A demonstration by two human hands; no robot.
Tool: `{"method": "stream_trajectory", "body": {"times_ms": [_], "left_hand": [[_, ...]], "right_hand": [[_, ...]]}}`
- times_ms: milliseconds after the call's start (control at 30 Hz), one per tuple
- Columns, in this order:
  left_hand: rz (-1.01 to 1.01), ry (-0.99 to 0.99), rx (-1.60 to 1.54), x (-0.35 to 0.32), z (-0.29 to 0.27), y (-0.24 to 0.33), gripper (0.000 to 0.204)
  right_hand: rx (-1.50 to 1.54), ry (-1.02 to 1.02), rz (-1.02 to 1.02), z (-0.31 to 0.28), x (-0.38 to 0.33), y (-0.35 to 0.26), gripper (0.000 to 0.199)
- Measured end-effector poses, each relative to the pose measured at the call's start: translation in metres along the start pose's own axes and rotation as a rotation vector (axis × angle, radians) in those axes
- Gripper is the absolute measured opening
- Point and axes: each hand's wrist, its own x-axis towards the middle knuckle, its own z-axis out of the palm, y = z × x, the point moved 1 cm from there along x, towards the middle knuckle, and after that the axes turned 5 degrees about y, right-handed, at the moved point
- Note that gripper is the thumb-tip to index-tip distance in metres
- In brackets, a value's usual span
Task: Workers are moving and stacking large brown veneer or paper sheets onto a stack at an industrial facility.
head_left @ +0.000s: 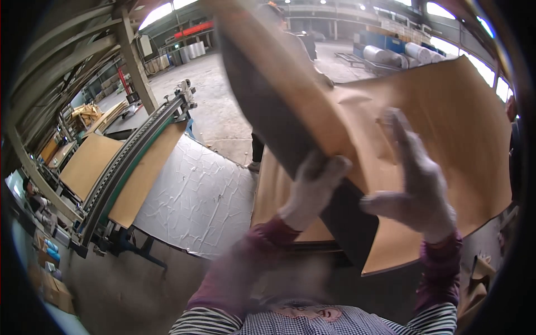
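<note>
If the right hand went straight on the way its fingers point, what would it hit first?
Most likely the broad brown sheet, which spreads behind and beyond the right hand; how far off its surface lies is unclear from this single view.

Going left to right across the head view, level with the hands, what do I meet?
Tan sheet beyond the rail → long dark rail → tan strip → white creased sheet → left hand → right hand.
</note>
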Motion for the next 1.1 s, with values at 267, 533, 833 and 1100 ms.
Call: {"method": "stream_trajectory", "body": {"times_ms": [267,533,833,1100], "left_hand": [[0.225,-0.387,-0.053,-0.049,-0.001,0.027,0.060],[-0.345,0.330,0.291,-0.185,-0.213,-0.006,0.050],[-0.355,1.013,0.093,-0.285,-0.411,-0.044,0.044],[-0.620,1.490,0.677,-0.362,-0.767,-0.116,0.095]], "right_hand": [[-0.073,0.257,-0.005,0.030,0.124,0.018,0.042],[-0.009,-0.296,-0.525,0.162,0.018,-0.113,0.030],[0.233,-0.763,-0.251,0.285,-0.054,-0.168,0.058],[0.563,-1.025,0.482,0.435,-0.078,-0.326,0.056]]}}
